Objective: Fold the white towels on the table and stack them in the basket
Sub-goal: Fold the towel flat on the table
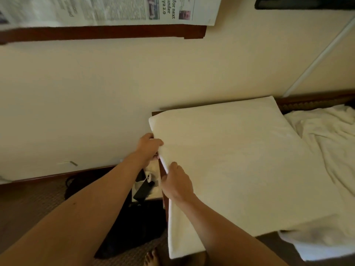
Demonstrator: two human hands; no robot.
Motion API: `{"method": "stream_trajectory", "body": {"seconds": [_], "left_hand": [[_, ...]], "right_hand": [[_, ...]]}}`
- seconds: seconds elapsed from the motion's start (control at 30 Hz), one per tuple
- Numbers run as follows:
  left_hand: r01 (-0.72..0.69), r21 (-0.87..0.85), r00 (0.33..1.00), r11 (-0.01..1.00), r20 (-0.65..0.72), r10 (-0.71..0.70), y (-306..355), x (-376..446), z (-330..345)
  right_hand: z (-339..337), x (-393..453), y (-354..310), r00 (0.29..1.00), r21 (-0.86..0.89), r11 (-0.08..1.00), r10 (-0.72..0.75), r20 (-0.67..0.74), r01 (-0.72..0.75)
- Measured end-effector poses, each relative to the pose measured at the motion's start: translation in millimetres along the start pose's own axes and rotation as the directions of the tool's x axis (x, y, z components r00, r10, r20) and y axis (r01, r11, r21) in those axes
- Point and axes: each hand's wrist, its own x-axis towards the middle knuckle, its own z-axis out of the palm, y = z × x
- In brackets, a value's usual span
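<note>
towel [240,169] hides table; left hand [148,146] fingers tucked under edge.

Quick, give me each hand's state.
Left hand: grips the left edge of the flat white towel.
Right hand: grips the same edge, nearer the person.

A newspaper [107,10] hangs on the cream wall [96,89] above a dark wooden rail [101,33]. A dark bag [132,223] lies on the carpet [28,204].

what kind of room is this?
Probably a bedroom or hotel room: carpeted floor, dark wood table against a cream wall, white towels spread on it, a newspaper above.
</note>
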Motion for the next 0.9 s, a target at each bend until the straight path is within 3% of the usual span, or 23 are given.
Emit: {"method": "stream_trajectory", "body": {"seconds": [0.23,0.47,0.63,0.9], "left_hand": [[0.043,-0.119,0.998,0.992,0.048,-0.037,10.6,-0.9,-20.1],[-0.108,-0.047,0.991,0.993,-0.079,0.104,30.2,0.1,-49.4],[-0.165,0.024,0.982,0.986,-0.088,0.166,47.5,-8.3,-53.6],[-0.286,0.098,0.958,0.953,0.01,0.286,59.7,-31.0,-10.2]], "right_hand": [[-9.4,-18.7,-27.6,0.999,0.153,0.988,-0.008,0.032,0.003],[-14.1,-33.0,-67.7,1.0,0.355,0.935,-0.001,0.01,-0.002],[-22.1,-32.8,-82.9,0.984,0.43,0.903,0.067,-0.164,0.01],[-59.8,-37.4,-38.8,0.944,0.475,0.88,0.157,-0.29,0.0]]}}
